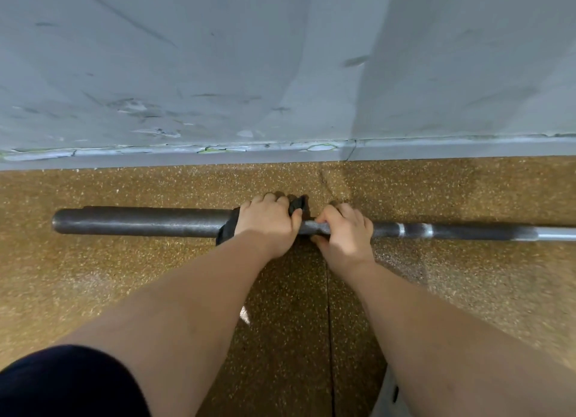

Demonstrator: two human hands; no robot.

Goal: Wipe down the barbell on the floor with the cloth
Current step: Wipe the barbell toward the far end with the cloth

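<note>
Dark grey steel barbell (140,226) flat on the speckled brown rubber floor (124,292), parallel to the grey wall (218,73) and near its chipped baseboard (156,154), not touching it. Thick sleeve end at left, thinner shaft off to the right and out of frame, silver bands along that stretch. Left hand (268,226) on top of the bar where sleeve meets shaft, fingers curled over the far side, gripping a dark cloth (297,206) wrapped round the bar. Cloth edge visible below the wrist and bunched up by the knuckles. Right hand (346,232) just beside the left, nearly touching, fingers and thumb curled tight round the bare textured shaft. Both forearms stretched toward the bar from the bottom of the view. Floor seam (328,323) from under the hands toward the camera, between the forearms. Dark garment (62,385) in the lower left corner at the near end of the left arm; sleeve or trouser leg, cannot tell.
</note>
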